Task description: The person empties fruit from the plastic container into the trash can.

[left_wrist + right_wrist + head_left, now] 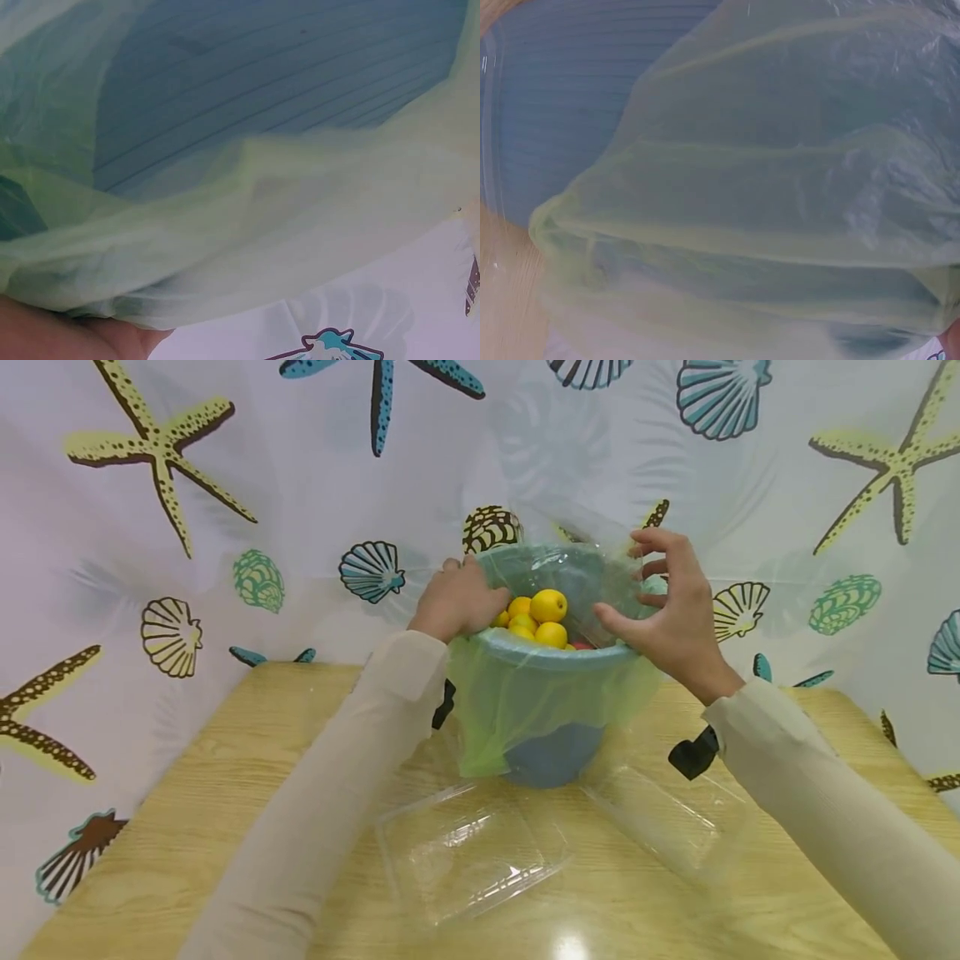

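Observation:
A blue trash bin (553, 756) stands on the table, lined with a thin green-yellow trash bag (480, 710) folded over its rim. Several yellow lemons (549, 606) show inside the bin's mouth, with a bit of something red (582, 645) beside them. My left hand (461, 597) grips the lined rim on the left side. On the right, my right hand (671, 610) holds a clear plastic container (592, 531) at the bin's mouth, thumb and fingers spread apart around it. Both wrist views mostly show the bag (337, 195) over the bin's ribbed wall (562, 112).
Two more clear plastic containers lie on the wooden table (262, 760) before the bin, one at front left (480, 852) and one at front right (667, 822). Behind hangs a white curtain (300, 485) printed with shells and starfish.

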A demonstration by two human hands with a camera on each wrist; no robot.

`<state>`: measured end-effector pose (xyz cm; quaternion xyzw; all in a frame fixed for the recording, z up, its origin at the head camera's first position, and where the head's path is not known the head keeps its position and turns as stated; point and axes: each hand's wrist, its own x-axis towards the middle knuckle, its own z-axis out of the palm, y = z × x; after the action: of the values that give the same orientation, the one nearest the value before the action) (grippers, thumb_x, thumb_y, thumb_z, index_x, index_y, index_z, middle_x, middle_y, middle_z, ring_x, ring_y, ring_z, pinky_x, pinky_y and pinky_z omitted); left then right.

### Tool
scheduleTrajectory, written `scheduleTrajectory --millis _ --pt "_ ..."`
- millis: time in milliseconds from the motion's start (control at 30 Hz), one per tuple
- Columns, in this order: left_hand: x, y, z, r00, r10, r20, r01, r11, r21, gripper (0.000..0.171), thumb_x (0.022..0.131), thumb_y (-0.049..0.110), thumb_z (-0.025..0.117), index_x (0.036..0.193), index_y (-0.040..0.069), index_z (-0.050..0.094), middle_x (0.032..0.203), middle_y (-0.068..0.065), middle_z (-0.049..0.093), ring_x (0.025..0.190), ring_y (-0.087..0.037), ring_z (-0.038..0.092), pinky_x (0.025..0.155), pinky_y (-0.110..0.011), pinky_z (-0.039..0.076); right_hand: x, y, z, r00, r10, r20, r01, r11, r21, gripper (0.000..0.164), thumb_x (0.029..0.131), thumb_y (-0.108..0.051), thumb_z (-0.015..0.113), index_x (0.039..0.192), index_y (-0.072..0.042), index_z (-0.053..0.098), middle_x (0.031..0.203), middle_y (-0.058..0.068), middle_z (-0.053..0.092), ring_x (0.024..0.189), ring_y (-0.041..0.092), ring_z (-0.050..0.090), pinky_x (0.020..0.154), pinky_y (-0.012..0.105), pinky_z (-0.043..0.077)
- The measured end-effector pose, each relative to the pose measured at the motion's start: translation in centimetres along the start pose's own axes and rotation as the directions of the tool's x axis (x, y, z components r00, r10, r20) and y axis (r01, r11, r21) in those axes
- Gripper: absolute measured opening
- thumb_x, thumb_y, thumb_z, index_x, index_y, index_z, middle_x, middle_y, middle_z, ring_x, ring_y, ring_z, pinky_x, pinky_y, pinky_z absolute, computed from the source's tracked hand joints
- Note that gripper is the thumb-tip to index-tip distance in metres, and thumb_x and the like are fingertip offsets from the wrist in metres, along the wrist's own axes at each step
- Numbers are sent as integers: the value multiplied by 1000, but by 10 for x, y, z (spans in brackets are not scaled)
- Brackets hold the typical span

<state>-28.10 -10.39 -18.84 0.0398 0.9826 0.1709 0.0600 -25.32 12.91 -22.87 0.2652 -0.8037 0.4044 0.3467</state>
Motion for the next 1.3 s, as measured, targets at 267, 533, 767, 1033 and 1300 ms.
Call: scheduleTrajectory --millis 267,533,767,1033,1300 --pt "0 1 0 1000 -4 -2 4 1000 7 75 99 43 33 152 0 -1 158 -23 8 141 -40 23 113 -48 29 -3 -1 -1 999 9 -52 -11 999 -36 69 75 -12 79 134 -4 43 121 19 48 93 20 50 73 39 53" --pt "1 -1 2 1000 1 2 -1 1000 6 75 99 42 31 152 1 -2 158 -23 7 140 -40 24 112 -48 30 -5 0 1 994 -13 -105 4 997 -81 68 75 -16 79 132 -5 45 120 19 50 89 17 49 70 11 46" --pt "0 1 2 1000 -4 3 4 1000 9 75 101 43 31 152 0 -3 158 -22 7 141 -40 23 113 -48 29 -7 0 -5 982 67 -175 -76 996 -45 66 75 -16 78 131 -8 45 118 12 51 91 16 52 72 12 51" --pt "-1 2 3 1000 6 -4 -6 1000 -4 75 100 43 32 152 0 -4 158 -22 8 141 -40 24 113 -48 29 -2 4 -19 925 295 -241 -230 937 263 57 79 -17 72 127 -17 42 108 -7 45 87 11 55 67 18 50" --pt "-2 0 3 1000 -3 3 3 1000 7 76 100 43 31 151 0 -5 157 -24 8 141 -40 24 113 -47 30 1 5 -37 803 570 -176 -367 704 608 49 85 -18 69 121 -15 36 104 1 38 84 15 53 56 22 55"
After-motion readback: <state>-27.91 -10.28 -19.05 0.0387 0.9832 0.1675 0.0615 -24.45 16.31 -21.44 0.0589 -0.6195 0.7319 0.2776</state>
